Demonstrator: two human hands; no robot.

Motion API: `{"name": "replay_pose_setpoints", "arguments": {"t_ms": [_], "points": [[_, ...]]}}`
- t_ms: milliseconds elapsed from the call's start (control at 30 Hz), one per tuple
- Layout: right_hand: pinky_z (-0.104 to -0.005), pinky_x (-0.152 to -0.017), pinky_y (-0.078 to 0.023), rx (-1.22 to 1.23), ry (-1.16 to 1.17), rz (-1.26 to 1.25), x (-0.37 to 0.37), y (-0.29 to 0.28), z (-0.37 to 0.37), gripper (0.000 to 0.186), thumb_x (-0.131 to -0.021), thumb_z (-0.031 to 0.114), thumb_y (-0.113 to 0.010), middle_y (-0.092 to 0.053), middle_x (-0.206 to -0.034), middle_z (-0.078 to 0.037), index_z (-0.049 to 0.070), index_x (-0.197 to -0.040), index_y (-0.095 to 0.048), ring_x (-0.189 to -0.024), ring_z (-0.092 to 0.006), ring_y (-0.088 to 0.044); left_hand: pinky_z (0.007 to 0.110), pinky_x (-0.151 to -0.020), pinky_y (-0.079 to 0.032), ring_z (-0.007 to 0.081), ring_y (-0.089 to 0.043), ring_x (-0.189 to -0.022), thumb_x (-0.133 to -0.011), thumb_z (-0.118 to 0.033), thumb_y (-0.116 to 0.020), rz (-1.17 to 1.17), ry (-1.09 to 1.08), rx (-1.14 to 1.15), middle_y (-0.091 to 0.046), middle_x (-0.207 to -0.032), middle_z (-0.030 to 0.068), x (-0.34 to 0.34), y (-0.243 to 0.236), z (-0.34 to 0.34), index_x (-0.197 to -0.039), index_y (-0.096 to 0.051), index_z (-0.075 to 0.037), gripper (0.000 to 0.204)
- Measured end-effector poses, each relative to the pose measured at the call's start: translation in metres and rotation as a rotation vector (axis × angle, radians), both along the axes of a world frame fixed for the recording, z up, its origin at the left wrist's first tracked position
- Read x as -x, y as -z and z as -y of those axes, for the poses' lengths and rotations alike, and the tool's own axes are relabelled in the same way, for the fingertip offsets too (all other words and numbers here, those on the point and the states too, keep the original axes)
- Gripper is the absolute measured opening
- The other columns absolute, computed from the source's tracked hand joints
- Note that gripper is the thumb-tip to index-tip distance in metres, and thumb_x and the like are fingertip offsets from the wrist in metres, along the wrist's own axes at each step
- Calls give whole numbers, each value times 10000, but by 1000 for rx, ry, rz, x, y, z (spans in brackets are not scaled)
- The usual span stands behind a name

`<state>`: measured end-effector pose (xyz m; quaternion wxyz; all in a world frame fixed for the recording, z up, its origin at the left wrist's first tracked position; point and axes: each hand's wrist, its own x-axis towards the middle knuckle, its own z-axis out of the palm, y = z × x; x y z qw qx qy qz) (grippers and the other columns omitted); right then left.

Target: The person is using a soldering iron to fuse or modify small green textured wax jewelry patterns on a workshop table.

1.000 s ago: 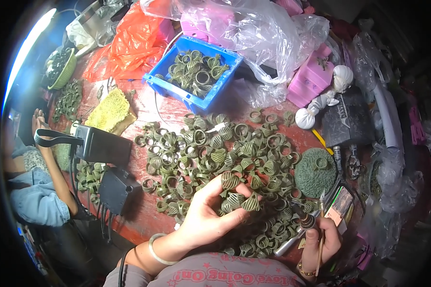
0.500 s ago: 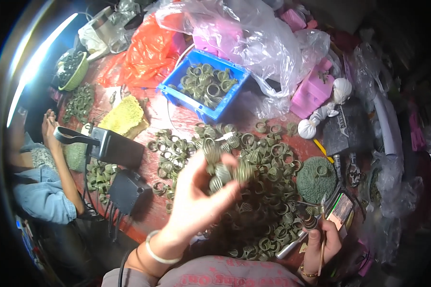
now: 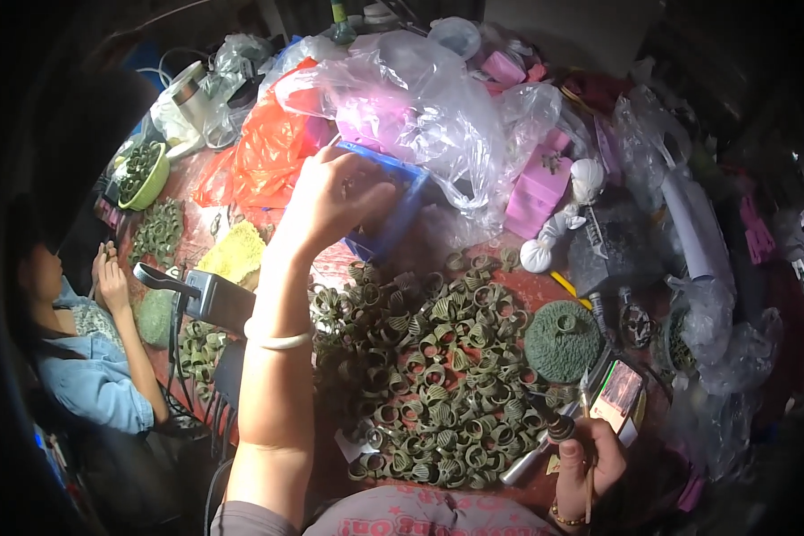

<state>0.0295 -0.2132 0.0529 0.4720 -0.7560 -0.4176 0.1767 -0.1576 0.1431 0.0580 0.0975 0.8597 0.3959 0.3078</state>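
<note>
My left hand [image 3: 341, 198] is over the blue plastic bin [image 3: 400, 159] at the far middle, its thumb and fingers apart. I see nothing in its grasp, though its fingertips are partly in shade. The hand hides most of the rings inside the bin. A loose heap of olive-green ribbed rings [image 3: 447, 357] covers the table below. At the lower right, my right hand [image 3: 592, 460] is closed around a thin brush [image 3: 589, 478] and a dark pen-like tool with a ribbed collar [image 3: 558, 423], which points up and left.
A green round pad [image 3: 563, 341] bears one ring beside a phone-like screen device [image 3: 618, 393]. Pink blocks [image 3: 538, 192], white tied bundles [image 3: 538, 255] and clear plastic bags [image 3: 447, 107] crowd the back. On the left are a black box [image 3: 219, 302], a yellow sponge [image 3: 234, 248] and another person [image 3: 98, 357].
My left hand has gone from above the heap, where it held several rings, forward and left to the bin. My view has shifted slightly. The right hand keeps its grip.
</note>
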Motion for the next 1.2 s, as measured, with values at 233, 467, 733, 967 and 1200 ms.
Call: {"name": "replay_pose_setpoints", "arguments": {"t_ms": [233,467,733,967,1200], "points": [[-227,-642,-452,-41,40,-105,-5,22,0,430,-885,356,-670,-643,-745,-61,-61,-913,-568,-685,-106,-586,359,-718,-508,261,-618,-789,-757,-92,-752,184,-59,-51,-618,-912,123,-21,2,72,-887,-649,-34,176],[-232,-658,-462,-8,44,-130,-2,23,1,435,-894,371,-655,-654,-745,-72,-56,-903,-572,-690,-112,-598,401,-758,-457,314,-526,-871,-698,-141,-779,-98,109,122,-536,-890,126,-35,38,131,-887,-608,-35,277],[-204,-555,-377,-77,72,-154,-2,32,-1,344,-847,301,-724,-572,-675,3,-23,-883,-615,-602,-56,-490,309,-549,-464,190,-552,-641,-733,-17,-748,195,125,290,-528,-827,77,-11,29,161,-943,-604,-52,258],[-197,-566,-380,11,25,-135,-2,36,-6,392,-879,344,-674,-609,-711,-36,-40,-908,-598,-611,-53,-494,161,-629,-447,13,-548,-744,-799,31,-685,771,302,1245,-569,-956,-8,0,51,190,-1029,-611,-22,247],[-177,-497,-297,-22,20,-76,-2,48,-6,400,-925,352,-613,-632,-709,-65,-46,-917,-580,-534,-12,-389,209,-805,-503,59,-592,-851,-839,62,-649,811,375,1442,-608,-1020,22,-3,45,189,-1177,-598,9,345]]}}
